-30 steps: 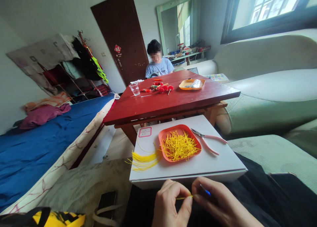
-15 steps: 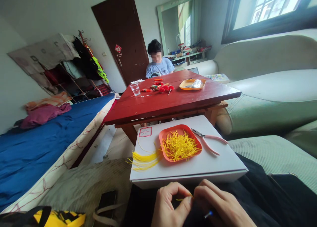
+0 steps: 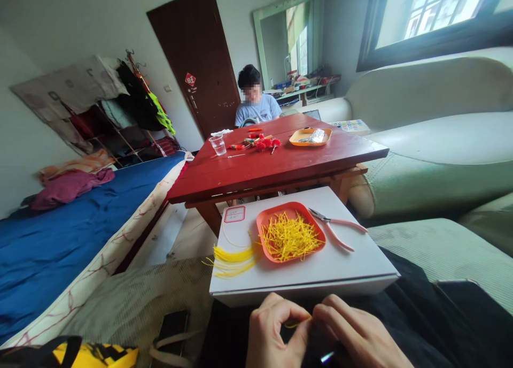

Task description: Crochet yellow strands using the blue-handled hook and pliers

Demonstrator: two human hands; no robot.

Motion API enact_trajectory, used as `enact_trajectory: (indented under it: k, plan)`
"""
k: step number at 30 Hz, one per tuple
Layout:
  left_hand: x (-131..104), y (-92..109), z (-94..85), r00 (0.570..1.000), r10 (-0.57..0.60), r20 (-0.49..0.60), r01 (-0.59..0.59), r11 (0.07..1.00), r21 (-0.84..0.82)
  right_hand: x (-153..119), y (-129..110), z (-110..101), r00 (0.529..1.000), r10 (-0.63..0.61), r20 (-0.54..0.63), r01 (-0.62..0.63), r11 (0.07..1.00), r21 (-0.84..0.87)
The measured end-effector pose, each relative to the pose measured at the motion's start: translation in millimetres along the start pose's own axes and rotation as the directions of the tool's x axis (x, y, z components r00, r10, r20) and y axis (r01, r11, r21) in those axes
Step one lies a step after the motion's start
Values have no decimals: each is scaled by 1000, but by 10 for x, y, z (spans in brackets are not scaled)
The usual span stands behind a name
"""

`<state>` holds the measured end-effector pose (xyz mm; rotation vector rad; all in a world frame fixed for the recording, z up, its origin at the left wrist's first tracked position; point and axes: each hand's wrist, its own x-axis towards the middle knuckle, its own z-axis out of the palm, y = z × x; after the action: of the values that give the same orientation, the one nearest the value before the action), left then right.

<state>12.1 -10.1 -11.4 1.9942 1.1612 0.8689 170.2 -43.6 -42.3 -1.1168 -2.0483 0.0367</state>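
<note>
My left hand (image 3: 276,330) is closed in a pinch on a short yellow string (image 3: 294,325), which shows inside the loop of thumb and forefinger. My right hand (image 3: 355,328) meets it fingertip to fingertip, its fingers closed on the string's other end; its thumb is mostly hidden. Under the right hand a small shiny, bluish-white thing (image 3: 327,357) shows, too blurred to name. Beyond both hands, an orange-red tray (image 3: 266,248) piled with cut yellow strings (image 3: 290,237) sits on a white box (image 3: 240,288). A bundle of longer yellow strings (image 3: 232,255) lies left of the tray.
Pink-handled pliers (image 3: 336,231) lie right of the tray. Behind stands a red table (image 3: 224,170) with a plastic cup (image 3: 218,145), red items (image 3: 266,143) and a yellow tray (image 3: 294,142). A person (image 3: 258,103) sits at its far side. A dark phone (image 3: 174,325) lies at lower left.
Both hands stay together in nearly the same place, shifted very slightly. The string in the left pinch curves more. The shiny thing under my right hand has moved a little left and down.
</note>
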Motion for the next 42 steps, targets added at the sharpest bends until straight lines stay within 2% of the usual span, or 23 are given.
enact_trajectory:
  k: [2, 5, 7, 10, 12, 14, 16, 17, 18, 19, 21, 23, 24, 26, 28, 30, 33, 35, 38, 42]
  plan:
    - [1, 0, -3, 1000, 0, 13, 0, 1000, 23, -21, -11, 28, 999, 36, 3, -37, 999, 34]
    - [-4, -10, -2, 999, 13, 31, -14, 999, 42, -35, -51, 66, 971, 238, 27, -238, 941, 240]
    - [-12, -20, 0, 999, 28, 35, -30, 998, 52, -26, -84, 69, 912, 398, 96, -399, 812, 426]
    - [-22, -30, 4, 997, 62, 39, -64, 996, 60, 9, -120, 27, 803, 541, 251, -554, 522, 648]
    - [-26, -27, 5, 996, 80, 40, -82, 995, 56, 36, -129, -17, 740, 568, 359, -602, 322, 731]
    - [-25, -17, 4, 996, 83, 37, -84, 995, 48, 61, -130, -60, 693, 558, 457, -636, 173, 752]
    - [-21, -2, 1, 997, 71, 36, -72, 997, 28, 76, -124, -87, 655, 526, 542, -670, 73, 739]
    - [-19, 4, -2, 998, 55, 36, -56, 998, 10, 79, -120, -92, 651, 510, 563, -679, 59, 732]
    - [-16, 9, -4, 999, 32, 39, -31, 999, -13, 78, -114, -91, 664, 501, 555, -677, 87, 731]
    - [-15, 10, -7, 999, 1, 45, 1, 999, -43, 74, -106, -85, 693, 495, 524, -668, 165, 726]
    - [-13, 4, -11, 993, -86, 80, 94, 989, -110, 57, -86, -64, 782, 482, 396, -606, 435, 666]
    - [-16, -13, -15, 974, -187, 124, 206, 965, -164, 39, -63, -50, 873, 407, 269, -487, 698, 525]
    - [-19, -23, -16, 960, -240, 143, 265, 945, -190, 34, -52, -52, 911, 347, 221, -411, 792, 451]
    - [-21, -38, -18, 924, -340, 174, 376, 890, -259, 39, -37, -83, 968, 203, 147, -243, 909, 339]
    - [-13, -45, -17, 882, -414, 226, 471, 801, -370, 67, -36, -148, 989, 77, 127, -106, 965, 241]
    - [5, -49, -12, 834, -447, 323, 551, 673, -493, 106, -46, -228, 990, -14, 143, -8, 988, 154]
    - [38, -74, 12, 770, -430, 472, 637, 476, -606, 150, -61, -313, 979, -102, 176, 92, 993, 68]
    - [54, -99, 35, 750, -407, 521, 659, 406, -633, 154, -64, -325, 975, -129, 181, 121, 991, 56]
    - [61, -109, 64, 758, -385, 526, 650, 388, -653, 132, -51, -288, 978, -134, 161, 120, 988, 93]
    - [47, -61, 47, 791, -376, 483, 612, 467, -638, 97, -5, -205, 997, -20, 68, 7, 984, 176]
